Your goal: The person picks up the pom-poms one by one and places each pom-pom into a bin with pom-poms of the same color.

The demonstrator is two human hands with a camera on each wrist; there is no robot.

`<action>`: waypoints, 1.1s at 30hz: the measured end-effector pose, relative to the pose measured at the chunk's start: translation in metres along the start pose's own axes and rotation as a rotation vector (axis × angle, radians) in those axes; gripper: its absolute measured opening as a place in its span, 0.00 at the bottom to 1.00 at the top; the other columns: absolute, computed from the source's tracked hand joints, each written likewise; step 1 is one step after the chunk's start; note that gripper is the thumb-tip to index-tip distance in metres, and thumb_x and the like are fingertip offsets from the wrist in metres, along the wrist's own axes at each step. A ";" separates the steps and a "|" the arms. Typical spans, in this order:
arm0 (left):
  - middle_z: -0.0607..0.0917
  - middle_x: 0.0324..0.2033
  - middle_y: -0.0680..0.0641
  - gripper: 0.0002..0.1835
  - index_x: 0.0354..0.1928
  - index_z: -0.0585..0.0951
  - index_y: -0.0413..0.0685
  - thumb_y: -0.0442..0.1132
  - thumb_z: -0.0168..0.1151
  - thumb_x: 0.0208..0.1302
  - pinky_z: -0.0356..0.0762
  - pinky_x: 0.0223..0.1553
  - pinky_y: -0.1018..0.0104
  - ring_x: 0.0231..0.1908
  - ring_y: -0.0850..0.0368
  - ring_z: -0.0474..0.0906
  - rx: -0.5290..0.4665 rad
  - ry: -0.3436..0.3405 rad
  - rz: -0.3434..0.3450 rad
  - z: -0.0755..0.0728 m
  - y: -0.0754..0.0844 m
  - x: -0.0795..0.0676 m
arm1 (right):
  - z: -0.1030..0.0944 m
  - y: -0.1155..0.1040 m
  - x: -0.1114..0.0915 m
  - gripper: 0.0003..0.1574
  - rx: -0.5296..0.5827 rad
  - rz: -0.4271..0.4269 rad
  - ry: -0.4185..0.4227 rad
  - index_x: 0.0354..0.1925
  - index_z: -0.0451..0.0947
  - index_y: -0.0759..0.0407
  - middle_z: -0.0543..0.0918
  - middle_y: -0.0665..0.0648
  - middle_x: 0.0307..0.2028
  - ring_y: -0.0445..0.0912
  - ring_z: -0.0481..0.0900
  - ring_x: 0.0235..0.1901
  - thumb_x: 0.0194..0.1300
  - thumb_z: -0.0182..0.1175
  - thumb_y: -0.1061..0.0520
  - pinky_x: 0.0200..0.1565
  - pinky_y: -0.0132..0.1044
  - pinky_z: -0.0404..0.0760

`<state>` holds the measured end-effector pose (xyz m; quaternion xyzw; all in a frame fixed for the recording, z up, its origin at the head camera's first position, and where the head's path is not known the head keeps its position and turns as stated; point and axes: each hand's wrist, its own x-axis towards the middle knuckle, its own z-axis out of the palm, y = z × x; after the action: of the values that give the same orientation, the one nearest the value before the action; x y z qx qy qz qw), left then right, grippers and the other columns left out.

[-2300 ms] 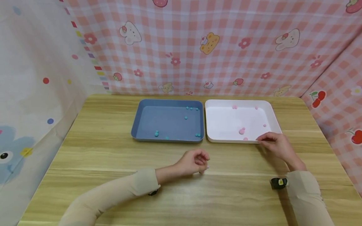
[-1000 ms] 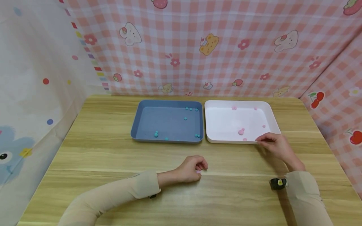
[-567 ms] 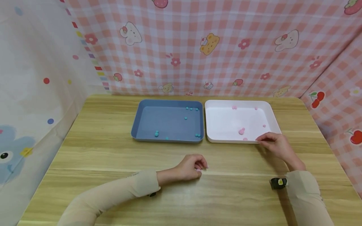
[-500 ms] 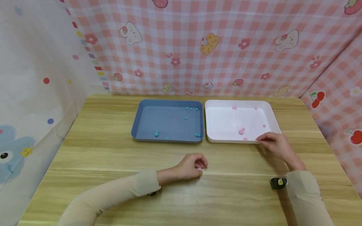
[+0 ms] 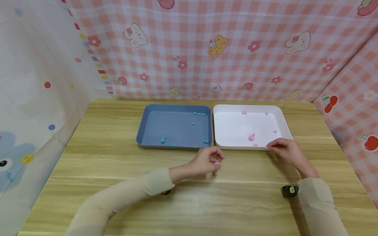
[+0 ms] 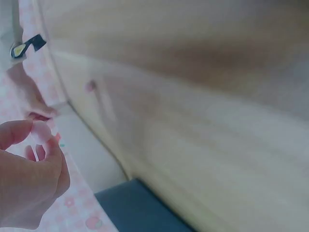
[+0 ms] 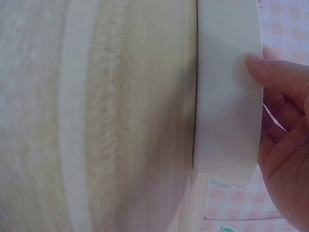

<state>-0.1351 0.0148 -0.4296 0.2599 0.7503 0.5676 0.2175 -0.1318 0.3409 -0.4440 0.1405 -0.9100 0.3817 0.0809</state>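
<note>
My left hand (image 5: pixel 205 161) pinches a small pink ball (image 6: pixel 41 131) between thumb and fingers, raised over the table just in front of the blue tray (image 5: pixel 153 144). Below those fingers a smaller pink piece (image 6: pixel 90 86) lies on the table. My right hand (image 5: pixel 287 152) grips the front wall of the white tray (image 5: pixel 236 147) near its right corner, thumb outside; its other fingertips are partly hidden behind the wall. Several pink balls, among them a joined pair (image 5: pixel 251 137), lie in the white tray. Several teal balls, one larger (image 5: pixel 163 140), lie in the blue tray.
The two trays stand side by side near the back of the wooden table (image 5: pixel 112 164). A checked pink curtain (image 5: pixel 189 49) hangs behind it. Black bands (image 5: pixel 290 191) are worn at both wrists.
My left hand has risen from the tabletop and moved forward and slightly right, with the pink ball between its fingers. The right hand stays on the white tray's wall.
</note>
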 end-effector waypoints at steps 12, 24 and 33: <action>0.80 0.36 0.35 0.13 0.39 0.77 0.29 0.17 0.58 0.50 0.77 0.39 0.75 0.39 0.49 0.78 -0.028 0.113 0.035 -0.005 0.021 0.046 | 0.001 0.001 0.000 0.10 -0.002 -0.023 0.016 0.29 0.82 0.67 0.83 0.53 0.27 0.26 0.74 0.29 0.49 0.64 0.78 0.31 0.17 0.73; 0.83 0.34 0.42 0.12 0.38 0.80 0.35 0.21 0.63 0.49 0.74 0.34 0.79 0.34 0.58 0.78 0.074 0.225 0.025 -0.002 0.025 0.092 | -0.001 0.000 0.000 0.09 0.013 -0.020 0.016 0.29 0.82 0.68 0.83 0.59 0.27 0.26 0.74 0.30 0.50 0.64 0.77 0.31 0.16 0.73; 0.82 0.32 0.44 0.12 0.37 0.80 0.36 0.22 0.63 0.49 0.73 0.34 0.80 0.33 0.60 0.77 0.088 0.280 0.032 0.004 0.026 0.121 | 0.000 0.001 0.000 0.09 0.004 -0.005 0.008 0.30 0.82 0.67 0.83 0.59 0.28 0.27 0.75 0.30 0.51 0.64 0.76 0.32 0.17 0.73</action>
<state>-0.2220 0.1008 -0.4089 0.1995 0.7932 0.5683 0.0898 -0.1319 0.3413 -0.4444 0.1412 -0.9086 0.3838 0.0852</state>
